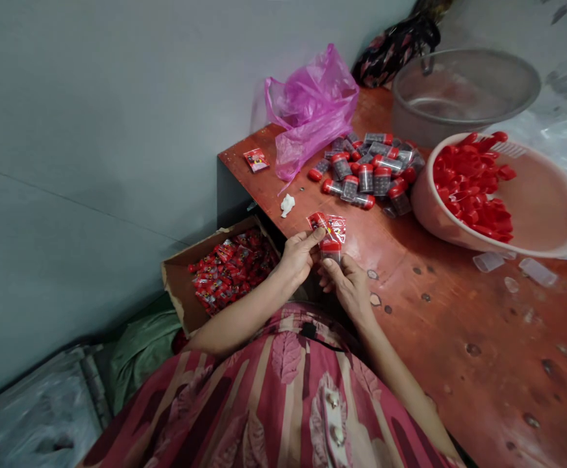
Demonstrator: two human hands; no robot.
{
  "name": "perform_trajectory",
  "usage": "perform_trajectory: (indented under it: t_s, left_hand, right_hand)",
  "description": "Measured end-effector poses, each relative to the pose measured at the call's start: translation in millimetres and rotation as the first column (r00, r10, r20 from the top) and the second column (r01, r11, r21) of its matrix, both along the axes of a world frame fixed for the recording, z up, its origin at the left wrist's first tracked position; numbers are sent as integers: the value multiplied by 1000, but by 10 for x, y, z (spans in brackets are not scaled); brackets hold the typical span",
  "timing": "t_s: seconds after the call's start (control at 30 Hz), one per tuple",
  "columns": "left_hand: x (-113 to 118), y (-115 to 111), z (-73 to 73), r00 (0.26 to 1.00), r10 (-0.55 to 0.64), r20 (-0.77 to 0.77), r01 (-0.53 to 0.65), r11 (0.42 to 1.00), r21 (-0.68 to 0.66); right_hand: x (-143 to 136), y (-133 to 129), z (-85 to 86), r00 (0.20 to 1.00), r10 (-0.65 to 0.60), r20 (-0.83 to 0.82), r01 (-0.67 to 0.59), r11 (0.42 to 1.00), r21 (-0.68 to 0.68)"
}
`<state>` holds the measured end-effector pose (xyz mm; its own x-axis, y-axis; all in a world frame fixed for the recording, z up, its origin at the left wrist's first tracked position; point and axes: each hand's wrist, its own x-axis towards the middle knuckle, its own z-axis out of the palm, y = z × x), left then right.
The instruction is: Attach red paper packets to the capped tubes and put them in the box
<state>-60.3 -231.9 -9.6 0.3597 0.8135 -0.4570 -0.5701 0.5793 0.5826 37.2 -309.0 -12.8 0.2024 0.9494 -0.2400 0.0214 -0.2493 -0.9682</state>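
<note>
Over the table's near edge, my left hand [299,255] pinches a small red printed plastic packet [334,227] between thumb and fingers. My right hand [351,283] grips a small clear bottle [330,252] with a red cap and dark contents. The bottle is upright against the packet's lower side; whether any of it is inside the packet I cannot tell. Several similar red-capped bottles [365,170] lie heaped beyond my hands. Below my left forearm, a cardboard box [178,289] holds many red packets [232,270].
A pink basin [546,208] of red plastic pieces [473,188] stands right on the red wooden table [439,325], before a grey metal basin [466,88]. A pink plastic bag [312,104], a loose packet [256,160] and white crumpled scrap [288,205] lie left. Clear plastic pieces [537,272] lie nearby.
</note>
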Motion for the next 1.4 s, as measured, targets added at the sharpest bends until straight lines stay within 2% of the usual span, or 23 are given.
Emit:
perform_trajectory:
  t_s: [0.17, 0.37, 0.6, 0.67, 0.77, 0.83, 0.9, 1.0, 1.03, 1.1, 1.17, 1.23, 1.3, 1.4]
  left_hand:
    - [-15, 32, -11, 998, -50, -31, 53, 995, 83]
    - [-57, 51, 75, 983, -129, -128, 149, 975, 163]
    - [-104, 49, 99, 945, -268, -187, 305, 931, 203]
    - [-98, 36, 87, 948, -256, -188, 293, 934, 206]
    - [-69, -1, 61, 957, -230, -176, 262, 947, 188]
    - [-51, -26, 47, 958, -232, -165, 261, 948, 182]
    - [-52, -35, 39, 955, -247, -163, 276, 942, 189]
    - [-79, -9, 35, 942, -294, -163, 323, 928, 188]
    - [-87, 6, 34, 945, -284, -165, 312, 932, 186]
    - [-88, 31, 26, 968, -192, -161, 219, 960, 176]
    - [-64, 38, 15, 987, -74, -144, 96, 984, 150]
    - [-29, 26, 5, 993, -21, -115, 35, 993, 116]
    - [-6, 7, 2, 994, -34, -102, 44, 994, 98]
    - [-27, -1, 13, 988, -114, -107, 124, 988, 91]
  right_hand:
    - [26, 22, -10, 999, -17, 28, 16, 1000, 22]
    - [50, 38, 4, 999, 3, 42, -4, 1000, 25]
    - [76, 66, 29, 989, 75, -127, -72, 997, 33]
    - [62, 61, 27, 993, 40, -111, -37, 999, 31]
    - [51, 54, 30, 997, -46, 65, 43, 998, 43]
    - [64, 59, 32, 991, -51, 120, 46, 998, 47]
    - [86, 72, 25, 999, -4, 38, 3, 1000, 28]
    - [94, 90, -12, 982, 28, -187, -25, 999, 20]
    - [84, 92, -27, 969, 11, -248, -3, 1000, 31]
    - [53, 87, -53, 946, -48, -322, 72, 995, 63]
    - [20, 73, -65, 935, -109, -338, 146, 986, 86]
    - [-1, 55, -66, 937, -152, -314, 191, 977, 98]
    - [-9, 40, -64, 939, -185, -291, 221, 970, 97]
    - [-15, 32, -65, 919, -215, -329, 242, 969, 43]
